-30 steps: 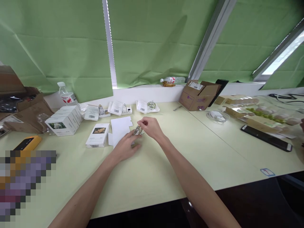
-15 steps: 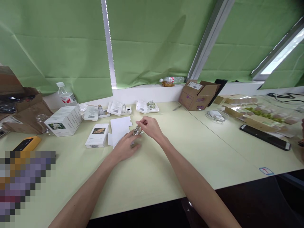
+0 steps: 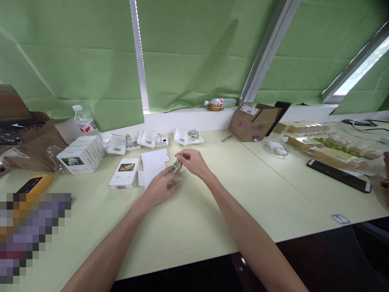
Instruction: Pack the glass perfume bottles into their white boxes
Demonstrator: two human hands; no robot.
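Observation:
A small round clear glass bottle [image 3: 176,167] with a gold-coloured neck is held between my two hands, low over the table. My left hand [image 3: 161,187] grips the body of the bottle from the left, fingertips against the glass and thumb apart lower down. Pinched fingers of my right hand [image 3: 192,161] are at the bottle's top; they hide whatever sits on the neck. Under and beside my left hand lies an unfolded white carton [image 3: 154,163]. A white box with a picture of orange flowers [image 3: 125,173] lies farther left.
Behind stand opened white packs with glass bottles, one a round bottle [image 3: 193,134]. White boxes [image 3: 80,155] and a brown bag [image 3: 39,146] are left. A cardboard box [image 3: 253,121], coiled white cable [image 3: 276,148] and black phone-like slab [image 3: 338,175] are right. The table's front edge is close.
My right hand has shifted slightly right at the bottle's top, and the gold neck now shows between its fingers and the glass. My left hand has barely moved.

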